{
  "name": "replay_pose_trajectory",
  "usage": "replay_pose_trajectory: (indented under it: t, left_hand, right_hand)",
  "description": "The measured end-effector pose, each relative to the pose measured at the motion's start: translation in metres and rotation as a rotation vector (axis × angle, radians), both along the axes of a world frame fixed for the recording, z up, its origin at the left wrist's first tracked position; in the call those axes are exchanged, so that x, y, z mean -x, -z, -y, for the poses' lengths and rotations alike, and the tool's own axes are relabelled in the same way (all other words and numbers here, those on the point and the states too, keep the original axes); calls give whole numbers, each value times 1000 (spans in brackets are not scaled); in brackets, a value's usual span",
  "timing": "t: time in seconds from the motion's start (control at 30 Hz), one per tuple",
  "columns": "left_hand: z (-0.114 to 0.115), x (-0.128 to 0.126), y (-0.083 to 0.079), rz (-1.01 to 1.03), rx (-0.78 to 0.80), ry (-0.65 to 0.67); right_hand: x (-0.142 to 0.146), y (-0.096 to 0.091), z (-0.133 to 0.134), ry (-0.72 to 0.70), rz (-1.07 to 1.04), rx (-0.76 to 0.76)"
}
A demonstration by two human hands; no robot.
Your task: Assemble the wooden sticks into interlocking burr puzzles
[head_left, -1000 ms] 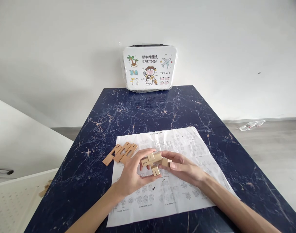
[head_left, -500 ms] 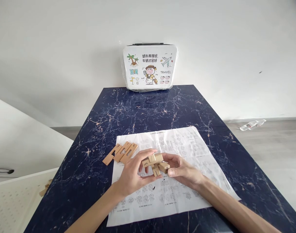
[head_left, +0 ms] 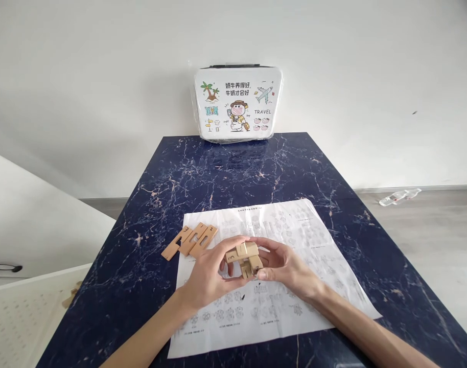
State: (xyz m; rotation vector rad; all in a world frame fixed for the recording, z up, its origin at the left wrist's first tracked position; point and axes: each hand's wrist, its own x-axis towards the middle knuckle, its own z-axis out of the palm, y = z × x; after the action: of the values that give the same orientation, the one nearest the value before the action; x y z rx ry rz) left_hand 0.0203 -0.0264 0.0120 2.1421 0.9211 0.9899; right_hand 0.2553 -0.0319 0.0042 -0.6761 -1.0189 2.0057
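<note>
Several interlocking wooden blocks form a burr puzzle (head_left: 243, 255), held over the printed sheet between both hands. Handwritten numbers mark the block ends, a 3 at the left among them. My left hand (head_left: 208, 271) is closed round the left side, thumb below and fingers over the top. On the right, my right hand (head_left: 285, 263) grips a block marked 2, its thumb against the block's near end. Fingers hide the puzzle's back. Left of the hands lie flat slotted wooden pieces (head_left: 191, 241) numbered 3, 1 and 2, partly on the sheet.
The white instruction sheet (head_left: 313, 306) is covered in small diagrams and lies on a dark blue marbled table (head_left: 233, 179). A white cartoon-printed case (head_left: 239, 102) stands at the back against the wall. At lower left is a white perforated basket (head_left: 22, 317); plastic bottles (head_left: 400, 197) lie on the floor at right.
My right hand has moved slightly left, pushing its block closer in against the other pieces. My left hand keeps its hold, and the flat pieces lie where they were.
</note>
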Motion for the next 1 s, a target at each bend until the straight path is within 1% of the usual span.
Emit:
replay_pose_trajectory:
  t: [0.1,0.2,0.37,0.53,0.73,0.87,1.0]
  left_hand:
    - [0,0,-2,14,47,9]
    - [0,-2,-4,2,55,-20]
    - [1,-3,0,-19,-46,-97]
    - [1,1,3,-70,-94,-120]
    - [-1,2,5,-88,-201,-157]
    - [-1,3,8,-79,-131,-139]
    - [1,0,4,-37,-13,-116]
  right_hand:
    - [1,-2,0,12,13,-4]
    - [4,-4,1,37,32,-3]
    - [9,-2,3,113,48,8]
    - [9,1,2,36,53,-29]
    - [10,-1,4,78,98,-36]
    - [10,0,6,77,113,-31]
    - [10,2,7,73,129,-16]
